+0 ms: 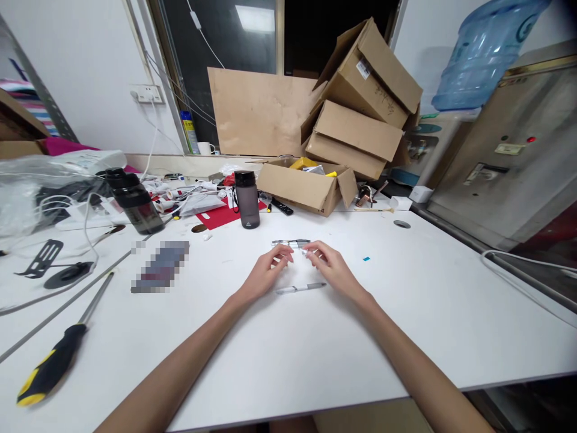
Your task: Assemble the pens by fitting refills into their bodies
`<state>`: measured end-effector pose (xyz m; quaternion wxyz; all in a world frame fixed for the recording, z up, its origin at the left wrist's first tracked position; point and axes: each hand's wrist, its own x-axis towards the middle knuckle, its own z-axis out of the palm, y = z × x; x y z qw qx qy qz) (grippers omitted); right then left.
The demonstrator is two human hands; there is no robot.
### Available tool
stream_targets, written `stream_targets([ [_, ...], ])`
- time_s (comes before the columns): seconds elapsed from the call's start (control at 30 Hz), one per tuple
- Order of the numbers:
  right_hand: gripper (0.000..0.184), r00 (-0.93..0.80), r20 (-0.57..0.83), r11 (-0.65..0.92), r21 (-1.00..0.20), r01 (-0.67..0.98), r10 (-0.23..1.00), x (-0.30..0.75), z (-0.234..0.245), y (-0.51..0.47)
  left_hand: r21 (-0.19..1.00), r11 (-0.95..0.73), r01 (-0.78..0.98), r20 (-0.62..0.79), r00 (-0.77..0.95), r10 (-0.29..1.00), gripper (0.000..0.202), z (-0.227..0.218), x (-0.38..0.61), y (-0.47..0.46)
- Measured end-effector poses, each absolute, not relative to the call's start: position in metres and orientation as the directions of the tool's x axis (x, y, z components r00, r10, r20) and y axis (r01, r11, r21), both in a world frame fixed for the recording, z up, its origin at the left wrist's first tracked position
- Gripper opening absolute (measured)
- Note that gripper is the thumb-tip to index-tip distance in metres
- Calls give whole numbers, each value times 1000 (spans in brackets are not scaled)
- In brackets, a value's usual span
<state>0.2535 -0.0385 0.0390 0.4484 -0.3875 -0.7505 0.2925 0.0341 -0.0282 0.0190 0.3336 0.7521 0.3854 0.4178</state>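
My left hand point(269, 268) is above the white table, its fingers curled in toward the thumb. Whatever may be between those fingertips is too small to make out. Facing it, my right hand point(332, 266) pinches a small whitish piece point(304, 252) between thumb and fingers. Just beyond both hands several pens point(291, 243) lie side by side, partly hidden by the fingers. Closer to me, between my wrists, a single white and grey pen point(301, 288) lies flat on the table. My two hands are a short gap apart.
A dark bottle point(247, 201) and an open cardboard box point(297, 186) stand behind the hands. To the left lie a blurred-out flat object point(161, 267) and a screwdriver point(63, 349). A second bottle point(135, 201) stands near cables. A blue scrap point(366, 259) lies at right.
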Motion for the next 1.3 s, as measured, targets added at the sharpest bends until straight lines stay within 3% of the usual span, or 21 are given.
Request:
stream_targets([
  [0.37, 25, -439, 331, 511, -762, 398, 835, 249, 33, -43, 894, -427, 135, 326, 459, 827, 24, 17, 36, -26],
  [0.5, 32, -313, 335, 456, -715, 530, 889, 259, 36, -40, 931, -353, 96, 290, 397, 871, 26, 18, 25, -17],
  [0.6, 30, -224, 383, 441, -709, 551, 896, 269, 37, -33, 924, -356, 138, 300, 312, 901, 29, 24, 14, -11],
  [0.73, 28, -261, 389, 467, -773, 428, 883, 274, 35, -27, 901, -368, 230, 291, 307, 906, 32, 35, 5, -8],
  [0.9, 41, -306, 339, 441, -810, 387, 890, 278, 34, -25, 837, -408, 364, 261, 390, 883, 43, 40, 0, -9],
  [1.13, 28, -512, 112, 336, -866, 370, 852, 294, 33, -25, 756, -463, 463, 145, 572, 807, 39, 39, -8, -11],
  [1.3, 25, -533, 97, 391, -790, 473, 840, 295, 26, -23, 743, -451, 494, -6, 679, 734, 37, 36, -13, -11],
])
